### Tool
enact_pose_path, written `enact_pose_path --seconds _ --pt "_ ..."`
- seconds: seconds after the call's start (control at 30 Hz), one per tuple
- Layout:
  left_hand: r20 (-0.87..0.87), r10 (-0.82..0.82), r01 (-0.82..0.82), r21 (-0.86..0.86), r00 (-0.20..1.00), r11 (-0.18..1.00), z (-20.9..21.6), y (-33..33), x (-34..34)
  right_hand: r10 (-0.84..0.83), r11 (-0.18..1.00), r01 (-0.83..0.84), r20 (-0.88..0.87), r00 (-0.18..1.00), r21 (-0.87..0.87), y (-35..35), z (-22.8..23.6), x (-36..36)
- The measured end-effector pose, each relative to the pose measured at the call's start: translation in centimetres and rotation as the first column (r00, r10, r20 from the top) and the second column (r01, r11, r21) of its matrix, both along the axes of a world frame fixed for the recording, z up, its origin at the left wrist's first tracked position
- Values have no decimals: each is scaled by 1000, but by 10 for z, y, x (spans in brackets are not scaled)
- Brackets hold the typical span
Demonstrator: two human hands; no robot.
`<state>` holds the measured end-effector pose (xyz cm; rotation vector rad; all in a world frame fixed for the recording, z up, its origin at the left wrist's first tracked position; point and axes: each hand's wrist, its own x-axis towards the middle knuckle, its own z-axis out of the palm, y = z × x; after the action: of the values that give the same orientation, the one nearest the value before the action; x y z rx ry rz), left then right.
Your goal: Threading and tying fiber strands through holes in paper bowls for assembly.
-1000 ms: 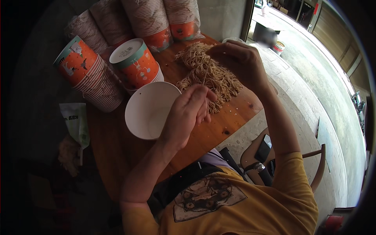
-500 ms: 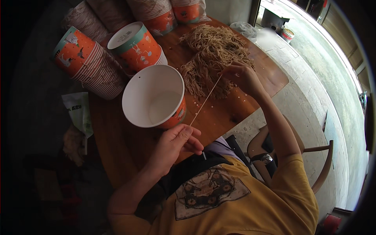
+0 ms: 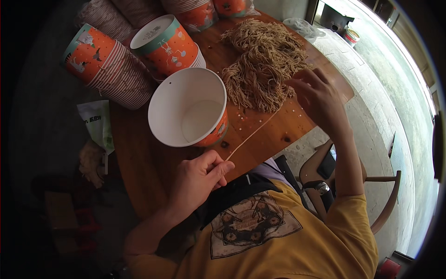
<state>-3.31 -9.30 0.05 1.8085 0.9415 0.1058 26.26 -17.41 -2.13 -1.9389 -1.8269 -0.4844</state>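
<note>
My left hand (image 3: pixel 195 179) is closed in front of the white-lined paper bucket (image 3: pixel 186 109), thumb and forefinger pinching one end of a thin beige string (image 3: pixel 253 134). From there the string runs up and to the right in a slight bow across the table. My right hand (image 3: pixel 325 100) is beside the heap of tangled beige strings (image 3: pixel 265 60), with its fingers bent and pinched around the string's far end. The bucket stands tilted toward me, its inside bare, with a small dark hole near the rim. Its outside is orange.
Stacks of orange and green paper buckets (image 3: pixel 97 56) lie at the back left, beside an upturned bucket (image 3: pixel 165 46). Small pale bits are scattered on the wooden table (image 3: pixel 260 149). A green-white packet (image 3: pixel 96 123) hangs at the left edge. A chair (image 3: pixel 385 204) is at right.
My right hand has moved right, to the heap's right edge. The string, taut before, now bows slightly. My left hand has moved a little left and down, and its fingers have curled in.
</note>
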Motion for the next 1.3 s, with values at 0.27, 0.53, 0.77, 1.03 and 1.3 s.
enact_pose_path --seconds 0.27,0.53,0.77,1.03,1.3 --pt "2 -209 164 614 978 772 0 -6 2 379 774 -622 -875 302 121 2 -12 -101" --pt "-16 -314 186 834 949 520 2 -7 0 333 720 -679 -929 160 142 11 -26 -103" --pt "86 -300 106 815 950 570 6 -4 0 120 741 -660 -992 -51 123 11 -24 -109" --pt "144 -254 64 745 956 664 15 2 -5 122 790 -539 -936 -329 292 11 -27 -118" --pt "166 -156 -10 715 974 699 25 31 2 164 896 -369 -957 -241 247 11 -31 -118"
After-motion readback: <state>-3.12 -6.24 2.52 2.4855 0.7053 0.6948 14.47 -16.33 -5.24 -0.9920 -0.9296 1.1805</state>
